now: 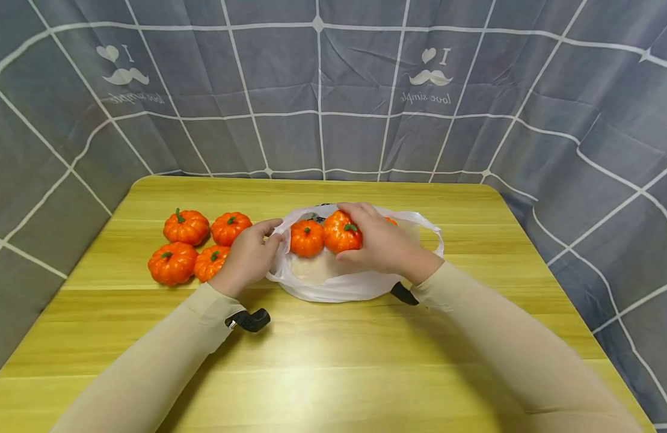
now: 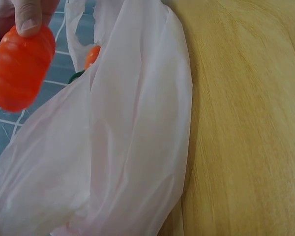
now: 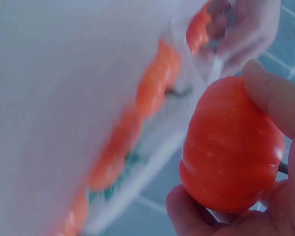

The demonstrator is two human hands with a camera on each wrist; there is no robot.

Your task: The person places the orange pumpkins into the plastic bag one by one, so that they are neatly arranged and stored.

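Observation:
A white plastic bag (image 1: pixel 338 288) lies with its mouth open on the table. My left hand (image 1: pixel 249 255) pinches the bag's left rim between thumb and fingers. Over the bag's mouth, my right hand (image 1: pixel 384 240) grips a small orange pumpkin (image 1: pixel 342 232) with a green stem. In the right wrist view the thumb and fingers are curled round this pumpkin (image 3: pixel 231 145). Another pumpkin (image 1: pixel 307 238) sits inside the bag at the left. Part of one more orange pumpkin (image 1: pixel 390 221) peeks out behind my right hand. The bag's wall hides part of its contents in the left wrist view.
Several orange pumpkins (image 1: pixel 186 227) stand grouped on the wooden table (image 1: pixel 311 373), left of the bag and partly behind my left hand. A grey curtain (image 1: pixel 290 90) with white grid lines surrounds the table's back and sides.

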